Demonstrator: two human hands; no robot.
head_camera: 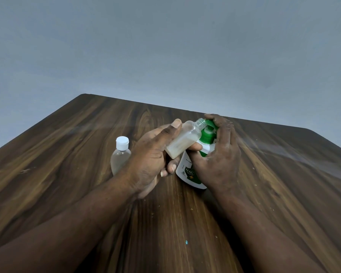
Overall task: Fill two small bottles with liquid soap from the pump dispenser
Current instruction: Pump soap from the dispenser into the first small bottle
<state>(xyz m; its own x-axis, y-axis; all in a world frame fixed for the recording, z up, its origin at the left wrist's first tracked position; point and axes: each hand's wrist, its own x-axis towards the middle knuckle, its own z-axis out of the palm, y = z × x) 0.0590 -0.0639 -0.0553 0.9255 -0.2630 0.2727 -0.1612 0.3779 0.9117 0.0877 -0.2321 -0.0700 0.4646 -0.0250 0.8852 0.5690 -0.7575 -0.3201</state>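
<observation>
Capped bottle point(120, 156) upright just beside left hand point(153, 154), pump dispenser point(187, 171) close opposite (tight gap), table point(63, 154) open beyond both.

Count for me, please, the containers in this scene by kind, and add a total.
Small clear bottles: 2, the capped bottle standing on the table and the uncapped bottle gripped by the left hand.
Pump dispensers: 1, the pump dispenser held by the right hand.
Total: 3.

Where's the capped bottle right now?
Head view: the capped bottle stands upright on the table, left of centre, just left of the left hand, which holds the open bottle at the dispenser gripped by the right hand.
</observation>
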